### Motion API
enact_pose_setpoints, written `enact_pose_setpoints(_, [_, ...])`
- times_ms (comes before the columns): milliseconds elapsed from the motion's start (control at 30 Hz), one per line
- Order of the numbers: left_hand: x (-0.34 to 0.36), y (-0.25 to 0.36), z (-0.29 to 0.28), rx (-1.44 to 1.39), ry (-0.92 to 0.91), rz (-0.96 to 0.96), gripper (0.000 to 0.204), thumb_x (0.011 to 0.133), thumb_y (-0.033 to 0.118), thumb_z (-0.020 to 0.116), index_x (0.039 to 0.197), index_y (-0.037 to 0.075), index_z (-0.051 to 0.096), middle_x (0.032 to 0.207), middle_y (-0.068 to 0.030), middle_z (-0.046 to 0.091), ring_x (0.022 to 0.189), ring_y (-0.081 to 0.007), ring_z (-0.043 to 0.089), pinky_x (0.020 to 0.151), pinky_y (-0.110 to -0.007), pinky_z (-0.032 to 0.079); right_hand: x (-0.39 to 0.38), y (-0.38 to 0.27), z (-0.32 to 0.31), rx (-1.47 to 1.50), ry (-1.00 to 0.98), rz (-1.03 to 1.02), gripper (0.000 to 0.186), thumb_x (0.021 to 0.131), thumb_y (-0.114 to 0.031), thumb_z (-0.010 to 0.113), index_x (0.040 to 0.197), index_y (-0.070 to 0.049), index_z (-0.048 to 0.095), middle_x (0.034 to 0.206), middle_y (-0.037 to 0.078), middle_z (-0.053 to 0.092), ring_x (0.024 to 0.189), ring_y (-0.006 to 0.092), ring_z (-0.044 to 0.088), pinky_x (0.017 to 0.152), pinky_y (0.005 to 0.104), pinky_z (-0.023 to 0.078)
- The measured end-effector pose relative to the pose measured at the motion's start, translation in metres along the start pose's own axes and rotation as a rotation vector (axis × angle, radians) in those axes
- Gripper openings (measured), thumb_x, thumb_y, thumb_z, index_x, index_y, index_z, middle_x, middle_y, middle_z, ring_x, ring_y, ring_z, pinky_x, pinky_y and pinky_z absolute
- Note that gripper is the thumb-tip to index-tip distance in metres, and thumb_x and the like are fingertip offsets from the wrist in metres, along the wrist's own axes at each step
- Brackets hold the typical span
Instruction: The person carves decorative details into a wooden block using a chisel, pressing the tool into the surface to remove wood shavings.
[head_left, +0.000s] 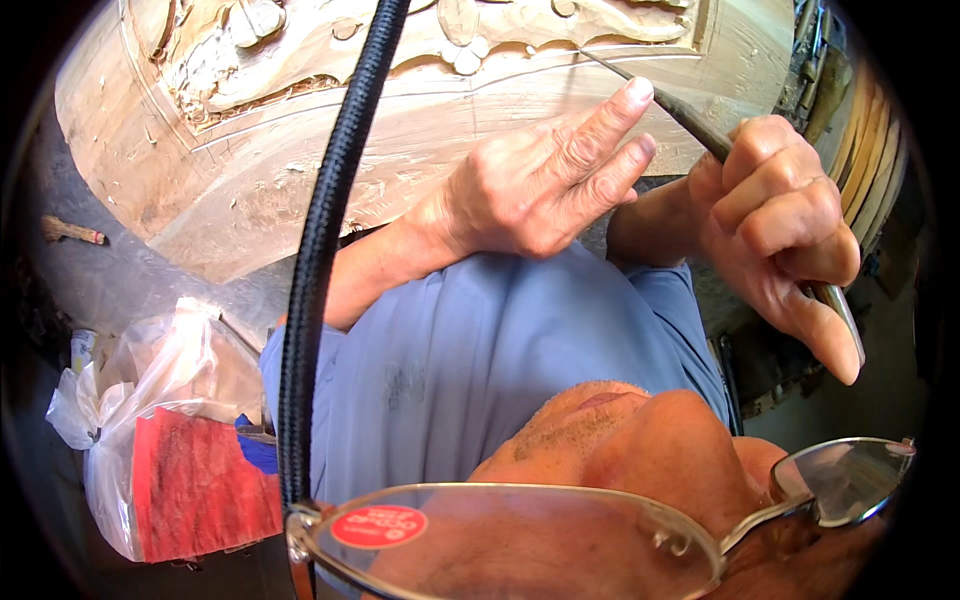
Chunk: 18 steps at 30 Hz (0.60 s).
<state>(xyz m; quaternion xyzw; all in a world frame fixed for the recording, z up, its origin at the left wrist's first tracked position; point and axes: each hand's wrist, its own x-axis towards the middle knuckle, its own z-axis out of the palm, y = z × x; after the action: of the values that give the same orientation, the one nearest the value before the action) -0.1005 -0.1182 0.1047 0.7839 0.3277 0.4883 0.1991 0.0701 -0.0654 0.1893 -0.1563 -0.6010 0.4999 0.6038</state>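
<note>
A pale wooden panel (220,180) with carved relief (260,70) spans the top of the head view. My right hand (780,220) is closed round a long, slim metal-shafted carving tool (685,116), whose thin tip reaches the lower edge of the relief. My left hand (540,175) has two fingers stretched out, the upper fingertip at the tool's shaft; whether it presses on it I cannot tell. Its thumb is hidden.
A tied plastic bag (105,410), red cloth (200,480) and small blue object (255,450) lie lower left. A short stick (75,230) rests left. Tools (805,60) and curved wooden pieces (870,150) are upper right. A black cord (330,250) crosses the view.
</note>
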Motion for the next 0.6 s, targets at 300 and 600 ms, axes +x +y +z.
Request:
enact_pose_setpoints(300, [-0.006, 0.001, -0.005, 0.029, 0.024, -0.017, 0.041, 0.088, 0.022, 0.081, 0.123, 0.003, 0.072, 0.134, -0.0285, 0.065, 0.087, -0.0246, 0.076, 0.062, -0.029, 0.06, 0.002, 0.012, 0.013, -0.054, -0.043, -0.063, 0.075, 0.096, -0.083, 0.035, 0.071, -0.012, 0.035, 0.065, 0.006, 0.052, 0.043, 0.0103, 0.035, 0.044, 0.0261, 0.018])
enact_pose_setpoints(600, [0.003, 0.004, -0.009, 0.001, 0.009, -0.066, 0.041, 0.09, 0.022, 0.075, 0.122, -0.002, 0.068, 0.146, -0.0315, 0.055, 0.088, -0.024, 0.076, 0.066, -0.029, 0.061, 0.017, 0.021, -0.027, 0.393, 0.014, 0.169, 0.058, 0.109, -0.059, 0.035, 0.067, -0.018, 0.034, 0.069, 0.005, 0.057, 0.046, 0.0075, 0.036, 0.049, 0.0271, 0.023])
